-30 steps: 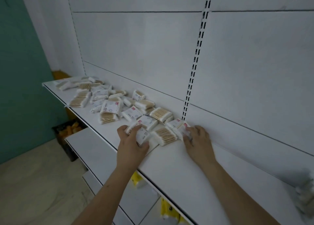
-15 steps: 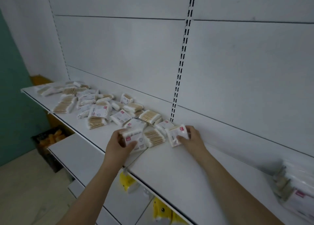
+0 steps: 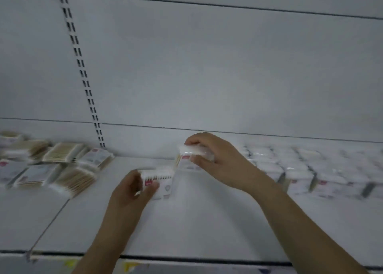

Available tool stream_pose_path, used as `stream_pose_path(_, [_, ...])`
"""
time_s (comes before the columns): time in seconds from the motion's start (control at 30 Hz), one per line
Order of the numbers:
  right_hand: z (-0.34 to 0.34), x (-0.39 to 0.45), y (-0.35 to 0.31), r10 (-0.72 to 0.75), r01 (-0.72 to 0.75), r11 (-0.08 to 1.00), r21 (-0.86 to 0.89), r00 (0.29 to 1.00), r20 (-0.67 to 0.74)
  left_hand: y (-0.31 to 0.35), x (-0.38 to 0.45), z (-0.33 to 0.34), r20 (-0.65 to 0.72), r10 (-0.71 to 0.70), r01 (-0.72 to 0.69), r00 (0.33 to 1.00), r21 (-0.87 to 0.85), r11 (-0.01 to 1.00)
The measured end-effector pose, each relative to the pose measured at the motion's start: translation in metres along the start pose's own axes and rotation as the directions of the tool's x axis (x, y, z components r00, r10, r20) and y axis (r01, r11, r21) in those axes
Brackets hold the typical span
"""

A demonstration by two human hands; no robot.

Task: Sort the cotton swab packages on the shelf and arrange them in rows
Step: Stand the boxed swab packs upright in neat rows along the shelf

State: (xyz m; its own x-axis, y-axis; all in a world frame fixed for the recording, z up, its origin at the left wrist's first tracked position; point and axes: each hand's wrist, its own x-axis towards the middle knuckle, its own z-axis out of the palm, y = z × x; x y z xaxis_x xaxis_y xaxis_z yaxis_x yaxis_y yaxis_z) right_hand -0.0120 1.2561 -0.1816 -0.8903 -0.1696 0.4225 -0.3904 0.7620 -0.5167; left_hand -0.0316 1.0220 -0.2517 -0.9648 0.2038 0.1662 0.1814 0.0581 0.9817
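on the shelf (image 3: 186, 228): white flat board, bare in the middle.
right rows (image 3: 306, 170): upright film-wrapped packs, blurred.
left heap (image 3: 62, 166): loose flat packs, wooden sticks showing.
right hand (image 3: 217, 159): fingers grasping a pack (image 3: 192, 155), far centre.
left hand (image 3: 132, 191): pinching a second pack (image 3: 159, 182), nearer.
advice: stand each upright, label forward, snug against the rows.

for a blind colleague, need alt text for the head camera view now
Each hand grips one cotton swab package above a white shelf: left hand nearer the front, right hand near the back panel. Loose packages lie jumbled at left; neat rows stand at right, blurred.
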Motion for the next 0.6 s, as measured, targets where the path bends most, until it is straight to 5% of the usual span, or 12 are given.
stream_pose_path(0.13, [-0.067, -0.057, 0.028, 0.152, -0.160, 0.979, -0.124, 0.986, -0.075, 0.005, 0.004, 0.062, 0.224, 0.018, -0.028, 0.974, 0.040, 0.999])
stream_pose_path(0.27, [-0.099, -0.103, 0.062, 0.301, -0.325, 0.935, -0.141, 0.939, -0.167, 0.004, 0.013, 0.115, 0.309, 0.031, -0.060, 0.951, 0.085, 0.995])
stream_pose_path(0.6, [-0.079, -0.140, 0.138, 0.202, -0.257, 0.841, -0.477, 0.966, -0.164, -0.014, 0.026, 0.194, 0.136, -0.003, -0.031, 0.991, 0.250, 0.968])
